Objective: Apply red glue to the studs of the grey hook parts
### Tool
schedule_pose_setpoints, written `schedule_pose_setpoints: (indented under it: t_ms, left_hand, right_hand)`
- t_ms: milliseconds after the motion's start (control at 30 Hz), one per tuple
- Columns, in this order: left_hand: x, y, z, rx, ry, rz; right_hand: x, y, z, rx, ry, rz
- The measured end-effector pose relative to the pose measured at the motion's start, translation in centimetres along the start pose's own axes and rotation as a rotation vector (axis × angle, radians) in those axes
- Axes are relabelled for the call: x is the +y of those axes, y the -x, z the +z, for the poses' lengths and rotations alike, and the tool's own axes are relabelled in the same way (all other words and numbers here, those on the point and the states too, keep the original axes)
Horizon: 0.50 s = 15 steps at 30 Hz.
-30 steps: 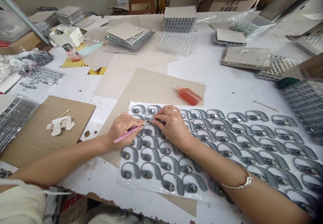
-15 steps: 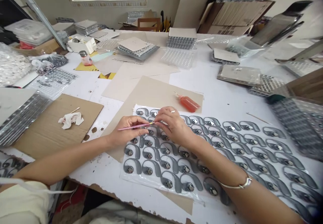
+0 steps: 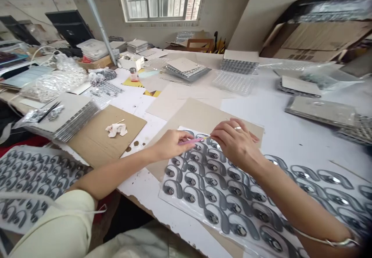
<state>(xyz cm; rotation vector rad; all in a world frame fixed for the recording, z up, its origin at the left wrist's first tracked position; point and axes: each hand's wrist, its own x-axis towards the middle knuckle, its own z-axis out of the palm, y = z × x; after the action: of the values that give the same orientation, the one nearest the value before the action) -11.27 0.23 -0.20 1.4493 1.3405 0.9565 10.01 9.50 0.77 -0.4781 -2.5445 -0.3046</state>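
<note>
My left hand [image 3: 170, 144] is closed on a thin pink stick [image 3: 192, 141] whose tip points right toward my right hand [image 3: 236, 141]. My right hand's fingers are pinched together at the stick's tip; what they pinch is too small to make out. Both hands hover over the far left corner of a clear plastic sheet [image 3: 174, 203] covered with rows of grey hook-shaped parts [image 3: 216, 196] with shiny round centres. A ring sits on my right hand and a bracelet [image 3: 334, 242] on that wrist.
A crumpled tissue [image 3: 116, 129] lies on a brown cardboard sheet [image 3: 99, 141] to the left. Another sheet of grey parts [image 3: 31, 180] hangs lower left. Stacked blister trays [image 3: 240, 66], cardboard [image 3: 197, 116] and bags fill the white table [image 3: 290, 134]. A window is at the back.
The camera has tilted up and turned left, so the window shows. Both hands rose slightly off the sheet, the stick now level, and the orange bottle is hidden behind my right hand.
</note>
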Motion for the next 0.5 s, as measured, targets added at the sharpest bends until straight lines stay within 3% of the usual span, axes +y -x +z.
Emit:
schedule_pose_setpoints:
  t_ms: [233,400,500]
  left_hand:
    - [-1.5,0.4,0.9,0.002,-0.033,0.062]
    - [-2.5,0.2,1.3,0.03,-0.021,0.016]
    - [-2.5,-0.3,-0.2,0.083,-0.048,0.014]
  right_hand:
    - [-0.3,0.3,0.8,0.077,0.002,-0.111]
    - [1.4,1.2,1.9,0.166,-0.005,-0.031]
    - [2.4,1.8,2.4,0.171,-0.076,-0.059]
